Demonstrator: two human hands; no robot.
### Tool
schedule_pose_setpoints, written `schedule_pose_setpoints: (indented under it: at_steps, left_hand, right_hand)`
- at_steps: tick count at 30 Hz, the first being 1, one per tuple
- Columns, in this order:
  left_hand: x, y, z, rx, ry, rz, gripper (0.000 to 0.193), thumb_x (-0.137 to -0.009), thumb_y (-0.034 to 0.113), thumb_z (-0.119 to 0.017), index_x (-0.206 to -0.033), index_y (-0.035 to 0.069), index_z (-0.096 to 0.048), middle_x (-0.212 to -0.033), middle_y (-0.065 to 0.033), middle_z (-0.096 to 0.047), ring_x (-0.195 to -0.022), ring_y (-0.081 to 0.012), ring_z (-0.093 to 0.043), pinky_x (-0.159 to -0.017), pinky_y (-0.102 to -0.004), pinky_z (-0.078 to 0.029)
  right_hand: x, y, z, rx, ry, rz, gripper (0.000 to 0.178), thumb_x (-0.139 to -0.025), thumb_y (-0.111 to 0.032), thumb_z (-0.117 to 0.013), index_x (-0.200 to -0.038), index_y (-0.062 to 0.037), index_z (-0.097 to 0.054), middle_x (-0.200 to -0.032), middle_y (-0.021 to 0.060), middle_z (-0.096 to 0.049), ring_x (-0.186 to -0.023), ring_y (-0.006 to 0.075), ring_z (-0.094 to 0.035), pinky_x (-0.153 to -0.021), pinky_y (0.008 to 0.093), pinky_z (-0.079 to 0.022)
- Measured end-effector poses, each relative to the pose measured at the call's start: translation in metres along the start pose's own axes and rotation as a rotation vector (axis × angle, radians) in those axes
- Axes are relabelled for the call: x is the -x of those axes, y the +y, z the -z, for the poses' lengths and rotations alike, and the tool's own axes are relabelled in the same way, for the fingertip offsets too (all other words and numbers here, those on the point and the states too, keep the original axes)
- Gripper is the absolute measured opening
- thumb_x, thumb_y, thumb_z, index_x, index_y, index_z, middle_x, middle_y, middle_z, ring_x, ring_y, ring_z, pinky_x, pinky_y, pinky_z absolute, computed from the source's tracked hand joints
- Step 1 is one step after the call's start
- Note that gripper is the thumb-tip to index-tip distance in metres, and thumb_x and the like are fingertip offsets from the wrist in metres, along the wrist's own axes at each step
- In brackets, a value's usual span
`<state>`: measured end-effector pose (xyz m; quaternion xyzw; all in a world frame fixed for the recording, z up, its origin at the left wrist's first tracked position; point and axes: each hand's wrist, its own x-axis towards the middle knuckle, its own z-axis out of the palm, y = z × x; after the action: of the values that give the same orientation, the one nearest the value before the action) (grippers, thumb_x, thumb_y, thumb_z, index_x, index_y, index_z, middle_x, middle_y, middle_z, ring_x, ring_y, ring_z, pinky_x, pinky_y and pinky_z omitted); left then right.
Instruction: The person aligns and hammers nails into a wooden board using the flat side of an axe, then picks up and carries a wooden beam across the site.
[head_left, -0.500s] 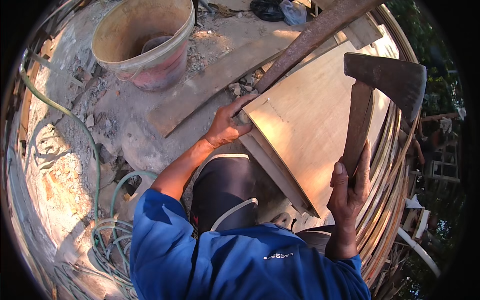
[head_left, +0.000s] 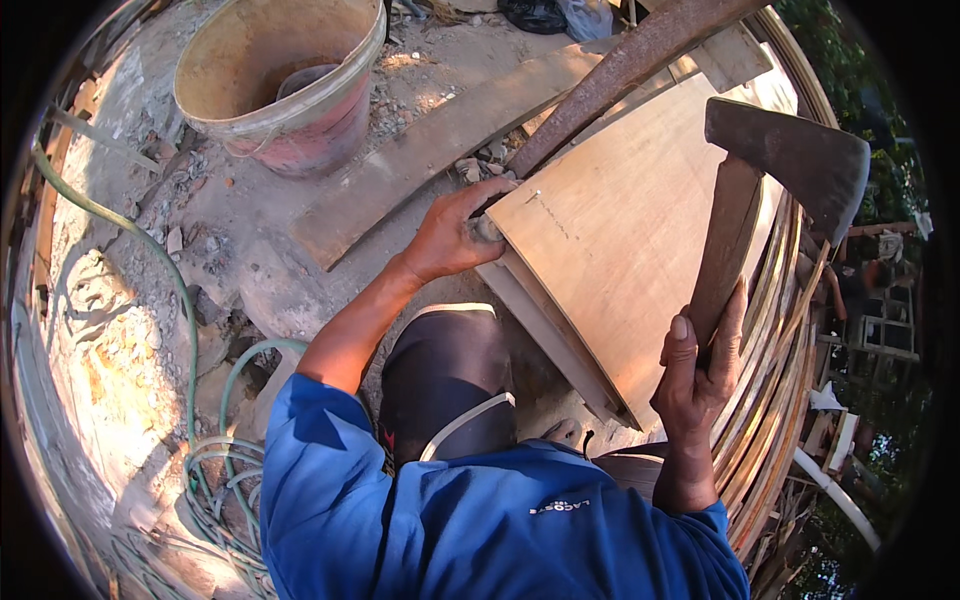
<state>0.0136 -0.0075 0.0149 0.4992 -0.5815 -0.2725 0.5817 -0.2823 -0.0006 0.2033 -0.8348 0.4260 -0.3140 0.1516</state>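
In my right hand is the wooden handle of a hatchet. The fingers wrap round its lower end, and the dark, worn head is raised over the right side of a plywood panel. My left hand grips the panel's near-left corner, where a wooden batten runs beneath the sheet; some of its fingertips are hidden there. Close to that corner a small nail stands in the plywood. The panel lies slanted in front of my knees, its framed edge toward me.
A rusty metal beam crosses behind the panel, beside a grey plank on the ground. A dirty bucket stands at the far left. A green hose coils at left. Long wooden strips are stacked at right.
The hatchet head has shifted slightly to the right, its handle tilting a little more. My left hand keeps hold of the panel's corner. The whole view has moved slightly.
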Motion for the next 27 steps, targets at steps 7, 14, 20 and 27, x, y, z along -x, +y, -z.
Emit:
schedule_pose_setpoints:
  at_steps: [7, 14, 20, 27]
  left_hand:
    - [-0.003, -0.003, -0.004, -0.02, 0.01, -0.023, 0.072, -0.068, 0.01, -0.082, -0.137, 0.006, -0.061, -0.132, -0.0162, -0.069, -0.122, -0.0296, -0.067, -0.106, -0.0383, -0.048]
    - [-0.001, -0.007, -0.007, 0.0, 0.006, -0.045, 0.073, -0.068, 0.007, -0.081, -0.138, 0.004, -0.061, -0.133, -0.017, -0.067, -0.124, -0.0305, -0.065, -0.107, -0.0385, -0.047]
    - [-0.001, -0.013, -0.001, 0.054, -0.024, -0.046, 0.075, -0.066, 0.005, -0.081, -0.139, 0.004, -0.061, -0.132, -0.0187, -0.066, -0.125, -0.0334, -0.063, -0.108, -0.0407, -0.047]
    - [-0.002, -0.006, 0.0, 0.031, -0.034, -0.064, 0.074, -0.067, 0.003, -0.078, -0.139, 0.004, -0.061, -0.133, -0.0177, -0.065, -0.124, -0.034, -0.062, -0.109, -0.0414, -0.045]
  right_hand:
    - [-0.004, 0.005, -0.005, 0.139, -0.372, -0.016, 0.068, -0.095, -0.002, -0.067, -0.157, -0.0064, -0.041, -0.108, 0.0274, -0.07, -0.091, 0.0374, -0.073, -0.082, 0.0426, -0.056]
    - [-0.002, -0.009, 0.006, -0.181, 0.11, 0.0, 0.063, -0.103, -0.002, -0.06, -0.159, 0.0028, -0.033, -0.095, 0.0069, -0.064, -0.073, 0.0072, -0.054, -0.064, 0.023, -0.046]
    - [0.0, -0.004, 0.004, -0.033, -0.143, -0.179, 0.06, -0.1, -0.005, -0.065, -0.155, 0.0023, -0.043, -0.078, 0.0055, -0.06, -0.065, 0.0081, -0.054, -0.058, 0.0267, -0.045]
    - [0.006, -0.005, 0.003, 0.115, -0.226, 0.021, 0.06, -0.095, -0.001, -0.069, -0.151, 0.0037, -0.048, -0.125, 0.0285, -0.068, -0.102, 0.0297, -0.074, -0.087, 0.0382, -0.056]
